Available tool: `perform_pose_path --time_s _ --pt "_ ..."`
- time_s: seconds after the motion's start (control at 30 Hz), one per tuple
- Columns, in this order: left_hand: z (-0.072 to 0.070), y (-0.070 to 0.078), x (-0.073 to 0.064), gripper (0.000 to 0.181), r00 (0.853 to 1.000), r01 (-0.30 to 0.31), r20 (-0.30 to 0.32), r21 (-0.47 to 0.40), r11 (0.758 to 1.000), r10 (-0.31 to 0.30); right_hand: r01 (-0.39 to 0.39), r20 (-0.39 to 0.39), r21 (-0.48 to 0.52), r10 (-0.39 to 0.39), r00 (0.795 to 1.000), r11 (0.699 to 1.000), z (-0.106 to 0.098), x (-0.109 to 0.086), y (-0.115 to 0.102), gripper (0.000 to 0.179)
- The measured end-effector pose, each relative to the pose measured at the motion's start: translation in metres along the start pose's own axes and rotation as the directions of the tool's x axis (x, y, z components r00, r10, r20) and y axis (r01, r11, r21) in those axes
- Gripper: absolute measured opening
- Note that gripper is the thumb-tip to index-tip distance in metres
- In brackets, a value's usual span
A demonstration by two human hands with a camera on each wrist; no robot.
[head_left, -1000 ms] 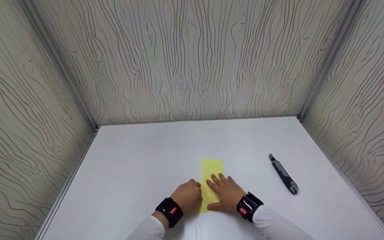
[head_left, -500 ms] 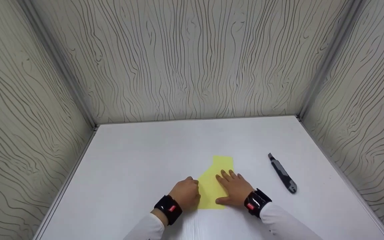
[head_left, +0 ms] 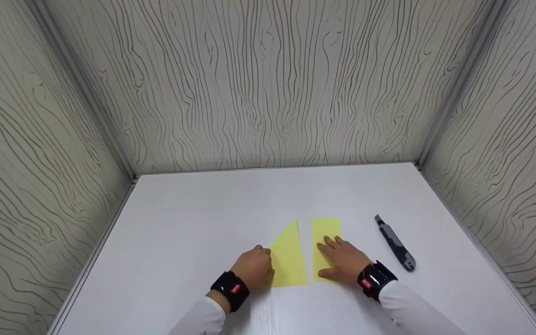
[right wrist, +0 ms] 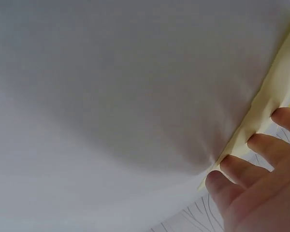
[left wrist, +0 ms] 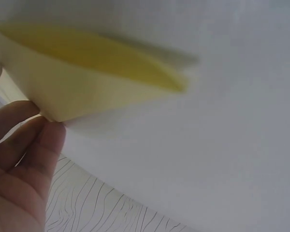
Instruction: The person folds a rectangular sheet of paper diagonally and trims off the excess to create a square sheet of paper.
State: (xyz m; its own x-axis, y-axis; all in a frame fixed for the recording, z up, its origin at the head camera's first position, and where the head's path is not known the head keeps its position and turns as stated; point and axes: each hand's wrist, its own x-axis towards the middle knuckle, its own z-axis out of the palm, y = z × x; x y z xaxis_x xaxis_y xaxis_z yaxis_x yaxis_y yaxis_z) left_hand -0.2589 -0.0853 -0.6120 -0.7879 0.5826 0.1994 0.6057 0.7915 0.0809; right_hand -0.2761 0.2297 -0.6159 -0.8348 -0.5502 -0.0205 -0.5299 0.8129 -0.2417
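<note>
Two pieces of yellow paper lie side by side in the head view, with a narrow white gap between them. The left piece of yellow paper [head_left: 289,260] has a slanted upper edge; in the left wrist view this paper [left wrist: 87,89] bows up from the table like a loose fold. My left hand [head_left: 254,267] pinches its left edge between thumb and fingers. On the right, an upright strip of yellow paper [head_left: 326,228] lies under my right hand [head_left: 345,259]. That hand's spread fingertips [right wrist: 234,166] press the strip against the table, and its palm covers part of it.
A black and grey utility knife [head_left: 396,243] lies on the white table [head_left: 193,214] to the right of my right hand, its tip pointing away from me. Wood-grain panels [head_left: 268,93] enclose the table at the back and both sides.
My right hand has slid to the right with the strip. From under it the left piece of paper has come into view, and the two now lie apart. My left hand has shifted slightly left.
</note>
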Motion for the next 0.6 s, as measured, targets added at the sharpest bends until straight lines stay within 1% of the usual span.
perform_pose_path --time_s 0.17,0.27,0.37,0.43,0.47,0.53,0.6 --pt "-0.002 -0.001 -0.001 0.032 1.000 0.001 -0.010 -0.009 1.000 -0.001 -0.025 0.009 0.040 0.025 1.000 0.999 -0.007 -0.006 0.009 0.084" --pt "-0.005 -0.001 -0.002 0.034 1.000 0.011 0.012 -0.035 0.999 -0.011 -0.057 0.023 0.063 0.056 0.998 0.996 -0.011 -0.011 0.013 0.084" --pt "-0.010 0.000 -0.002 0.036 0.995 0.049 0.089 -0.055 0.997 -0.044 -0.096 0.039 0.078 0.093 0.995 0.992 -0.015 -0.016 0.015 0.084" --pt "-0.014 0.001 -0.003 0.035 0.986 0.079 0.151 -0.058 0.995 -0.069 -0.113 0.046 0.081 0.110 0.993 0.990 -0.017 -0.018 0.015 0.083" --pt "-0.016 0.002 -0.003 0.037 0.981 0.090 0.179 -0.054 0.995 -0.079 -0.120 0.047 0.082 0.117 0.992 0.989 -0.018 -0.019 0.016 0.082" --pt "-0.020 0.003 -0.003 0.048 0.971 0.100 0.224 -0.042 0.994 -0.088 -0.127 0.048 0.080 0.124 0.991 0.989 -0.019 -0.021 0.017 0.082" --pt "-0.023 0.002 -0.004 0.063 0.963 0.096 0.255 -0.027 0.995 -0.086 -0.127 0.043 0.071 0.124 0.991 0.989 -0.019 -0.022 0.018 0.082"
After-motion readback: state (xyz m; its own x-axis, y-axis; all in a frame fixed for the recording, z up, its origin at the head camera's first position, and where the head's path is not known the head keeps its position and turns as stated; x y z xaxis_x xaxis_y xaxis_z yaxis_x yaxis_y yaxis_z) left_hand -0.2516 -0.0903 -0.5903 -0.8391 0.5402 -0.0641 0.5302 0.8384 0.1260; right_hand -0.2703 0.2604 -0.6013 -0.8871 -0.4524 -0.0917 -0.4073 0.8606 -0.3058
